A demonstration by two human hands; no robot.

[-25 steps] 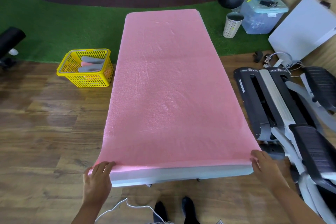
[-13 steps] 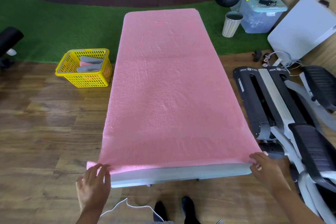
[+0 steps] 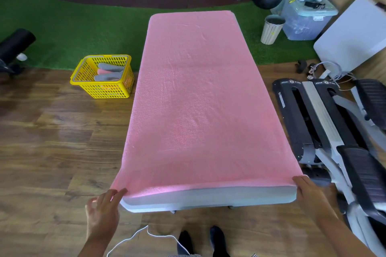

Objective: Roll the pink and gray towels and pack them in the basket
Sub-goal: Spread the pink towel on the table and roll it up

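Note:
A large pink towel (image 3: pixel 198 98) lies spread flat over a long grey padded table (image 3: pixel 208 197). My left hand (image 3: pixel 103 209) is at the near left corner, its fingertips on the towel's corner, which sticks out past the table edge. My right hand (image 3: pixel 308 193) grips the near right corner of the towel. On the floor to the left stands a yellow basket (image 3: pixel 102 91) holding rolled grey towels (image 3: pixel 107 77) and a rolled pink towel (image 3: pixel 103 71).
Black and white exercise machines (image 3: pixel 325 131) crowd the floor to the right of the table. A white cable (image 3: pixel 133 238) lies on the wooden floor by my feet. A striped bin (image 3: pixel 271 30) and a clear storage box (image 3: pixel 307 21) stand at the back right on green turf.
My left hand has dropped lower and drawn the near left towel corner outward past the table edge. My right hand has stayed at the right corner.

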